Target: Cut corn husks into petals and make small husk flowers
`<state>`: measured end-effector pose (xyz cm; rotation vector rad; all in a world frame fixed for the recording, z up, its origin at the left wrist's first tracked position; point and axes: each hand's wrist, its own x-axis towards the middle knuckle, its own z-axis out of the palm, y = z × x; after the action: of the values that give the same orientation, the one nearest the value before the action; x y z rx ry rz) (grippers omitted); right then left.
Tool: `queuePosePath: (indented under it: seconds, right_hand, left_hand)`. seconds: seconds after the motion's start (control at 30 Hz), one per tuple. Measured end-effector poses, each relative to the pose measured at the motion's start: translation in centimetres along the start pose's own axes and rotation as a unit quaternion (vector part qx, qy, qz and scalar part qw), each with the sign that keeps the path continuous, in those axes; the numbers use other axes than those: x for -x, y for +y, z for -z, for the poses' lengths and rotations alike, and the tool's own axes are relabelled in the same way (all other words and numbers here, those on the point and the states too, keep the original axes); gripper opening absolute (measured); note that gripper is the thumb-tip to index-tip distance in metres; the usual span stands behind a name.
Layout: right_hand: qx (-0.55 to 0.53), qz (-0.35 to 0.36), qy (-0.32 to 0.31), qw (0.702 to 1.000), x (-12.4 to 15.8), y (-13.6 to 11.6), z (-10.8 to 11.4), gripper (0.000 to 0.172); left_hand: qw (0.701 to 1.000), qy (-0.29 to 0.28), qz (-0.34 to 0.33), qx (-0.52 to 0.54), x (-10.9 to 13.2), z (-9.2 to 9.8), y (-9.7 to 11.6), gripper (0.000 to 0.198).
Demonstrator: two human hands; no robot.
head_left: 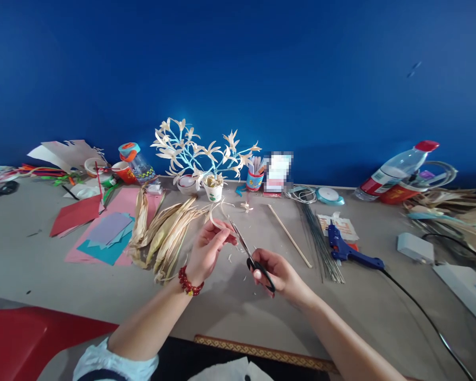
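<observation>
A grey worktable (83, 286) stands against a deep blue wall (262, 79). Over its middle, the left hand (208, 248) pinches a pale husk strip (215, 216). The right hand (281, 275) grips black-handled scissors (246, 248), blades reaching the strip. Dried husks (164, 233) lie just beside the left hand.

A thin, pale husk strip (219, 218), curved, is pinched in the left hand (206, 251) over the bench (222, 312) middle. Black-handled scissors (250, 258), in the right hand (280, 272), point their blades toward it.
</observation>
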<state>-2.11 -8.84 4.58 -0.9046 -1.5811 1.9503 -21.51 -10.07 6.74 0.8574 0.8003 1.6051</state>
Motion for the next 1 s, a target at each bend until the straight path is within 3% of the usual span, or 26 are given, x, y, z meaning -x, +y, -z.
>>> queuePosePath:
  seconds: [0.47,0.67,0.83,1.0]
  right_hand:
    - [0.057,0.018,0.039,0.997,-0.2,-0.5,0.7,0.047]
    - [-0.045,0.082,0.132,0.987,-0.4,-0.6,-0.2,0.04]
    - [-0.127,0.135,0.172,0.967,-0.5,-0.4,-1.2,0.043]
    - [-0.134,0.173,0.193,0.956,-0.5,-0.1,-1.2,0.044]
  left_hand:
    - [1.0,-0.008,0.021,-0.014,0.0,0.3,0.1,0.015]
    - [1.0,-0.019,0.018,-0.004,0.7,-0.4,-0.9,0.012]
    - [0.997,-0.049,0.05,-0.018,2.0,-1.5,-2.4,0.015]
    - [0.996,-0.056,0.049,-0.04,2.6,-1.5,-3.3,0.019]
